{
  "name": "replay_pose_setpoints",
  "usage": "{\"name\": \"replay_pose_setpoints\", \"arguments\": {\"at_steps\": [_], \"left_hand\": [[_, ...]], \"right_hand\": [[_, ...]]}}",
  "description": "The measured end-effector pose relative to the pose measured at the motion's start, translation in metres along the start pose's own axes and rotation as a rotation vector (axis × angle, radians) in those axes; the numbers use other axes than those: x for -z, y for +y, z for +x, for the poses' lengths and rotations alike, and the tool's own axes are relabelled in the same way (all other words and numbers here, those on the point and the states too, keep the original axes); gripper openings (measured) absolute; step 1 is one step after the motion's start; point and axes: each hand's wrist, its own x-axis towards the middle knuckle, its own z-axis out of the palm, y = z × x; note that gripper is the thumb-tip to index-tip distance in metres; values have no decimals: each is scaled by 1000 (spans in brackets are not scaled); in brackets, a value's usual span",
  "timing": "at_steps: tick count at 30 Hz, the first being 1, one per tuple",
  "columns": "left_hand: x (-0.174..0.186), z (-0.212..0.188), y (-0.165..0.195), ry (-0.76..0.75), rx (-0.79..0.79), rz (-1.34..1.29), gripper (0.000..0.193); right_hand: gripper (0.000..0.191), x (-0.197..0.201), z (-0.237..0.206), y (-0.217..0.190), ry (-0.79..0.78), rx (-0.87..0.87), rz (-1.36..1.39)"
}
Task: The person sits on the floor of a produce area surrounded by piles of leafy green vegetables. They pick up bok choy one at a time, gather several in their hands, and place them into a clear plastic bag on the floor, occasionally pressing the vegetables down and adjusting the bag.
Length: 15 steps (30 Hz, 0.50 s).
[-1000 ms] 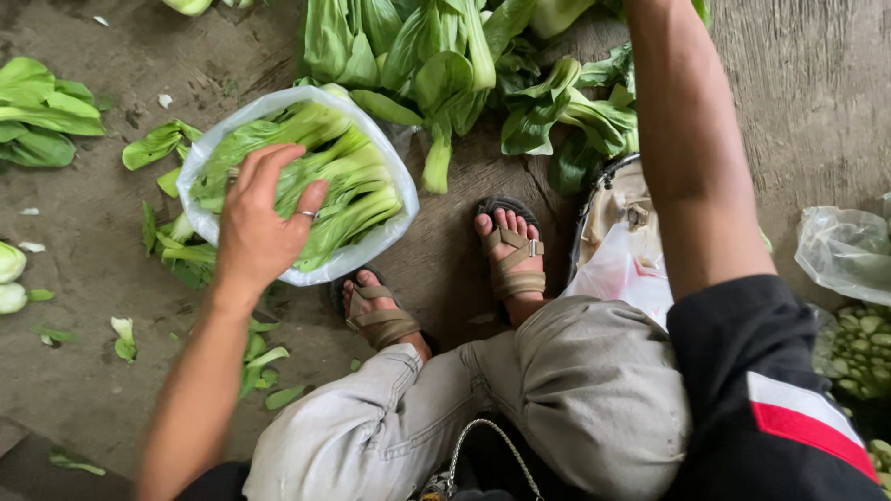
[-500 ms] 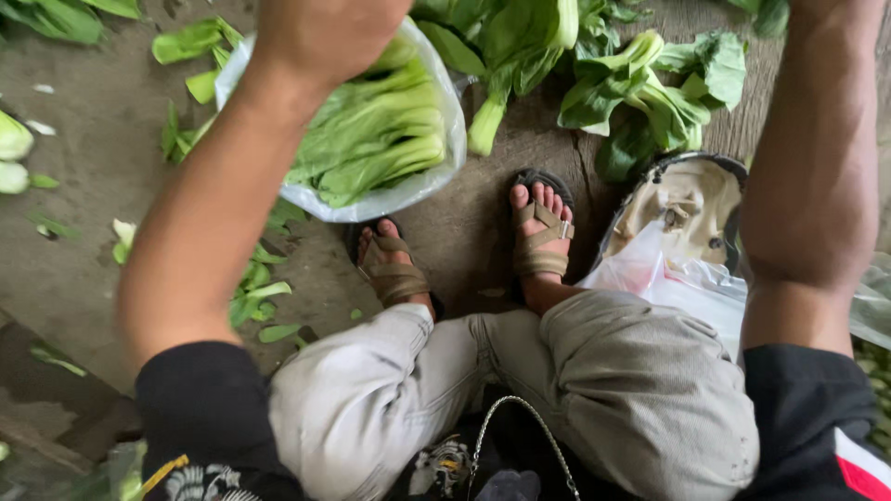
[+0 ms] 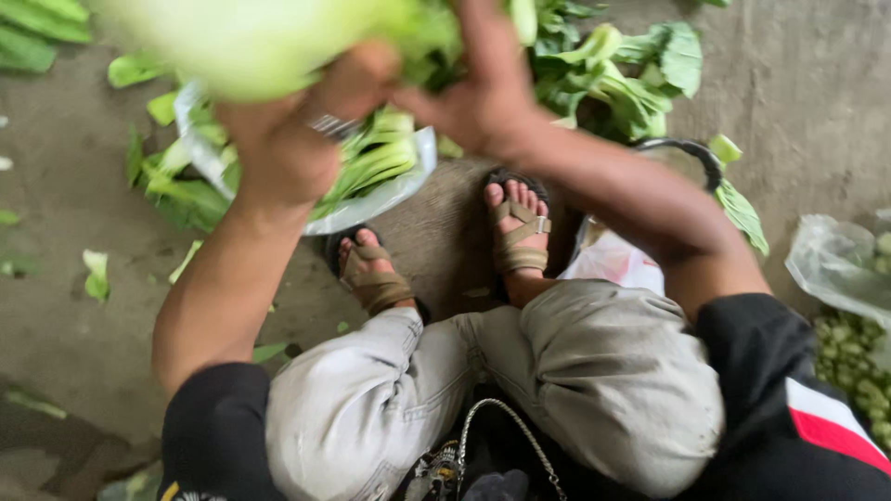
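A blurred pale-green bunch of leafy greens (image 3: 269, 42) is lifted close to the camera at the top. My left hand (image 3: 283, 148), with a ring on one finger, grips it from below. My right hand (image 3: 473, 88) holds it from the right side. Beneath my hands, a clear plastic bag (image 3: 371, 199) filled with green stalks lies on the ground just beyond my sandalled feet (image 3: 371, 274).
A pile of leafy greens (image 3: 622, 74) lies at the top right. A bag with a black handle (image 3: 682, 153) sits by my right knee. Another plastic bag of small green vegetables (image 3: 849, 343) is at the right edge. Loose leaves (image 3: 97, 278) litter the concrete ground.
Both hands have come together near the camera and hold a bunch of greens. A second ago the left hand rested on the filled bag and the right arm reached toward the pile.
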Motion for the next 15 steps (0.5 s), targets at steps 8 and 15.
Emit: {"name": "replay_pose_setpoints", "arguments": {"at_steps": [8,15], "left_hand": [[16,2,-34,437,221,-645,42],[41,-2,-54,214,41,-93,32]], "right_hand": [[35,23,-67,34,-1376,-417,-473],[27,144,-37,106,-431,-301,-991]]}}
